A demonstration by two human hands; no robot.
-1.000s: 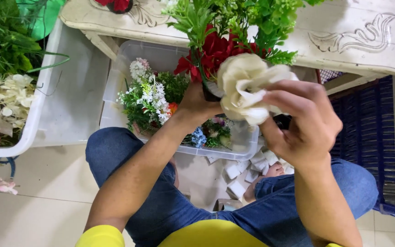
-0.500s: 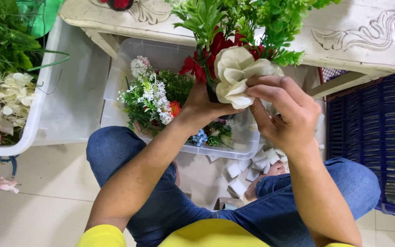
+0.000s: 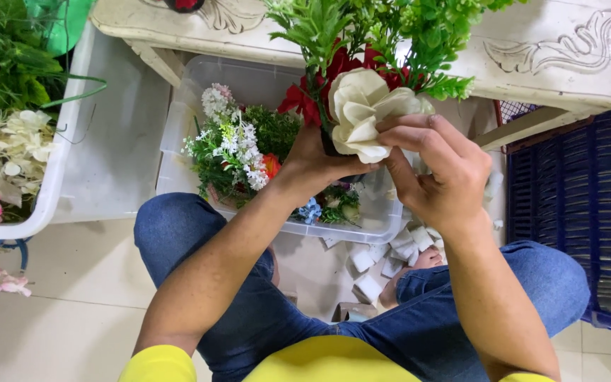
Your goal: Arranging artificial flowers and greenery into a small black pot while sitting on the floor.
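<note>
Small white blocks [image 3: 380, 265] lie scattered on the floor between the knees. The right hand [image 3: 440, 177] pinches the petals of a cream artificial flower [image 3: 362, 113] with curled fingers [image 3: 419, 131]; the left hand [image 3: 319, 159] is clenched around the base of the bouquet beneath it. Below them, a clear plastic bin [image 3: 249, 78] holds white, orange and blue blooms. A white tub [image 3: 51, 177] at left holds pink and cream flowers.

Tight up top: green sprays [image 3: 404, 28] crowd over the bloom [image 3: 362, 113], the bench [image 3: 553, 71] edge just behind. The tub [image 3: 249, 78] shows bare room at its back; blue crate [image 3: 567, 191] walls off the right.
</note>
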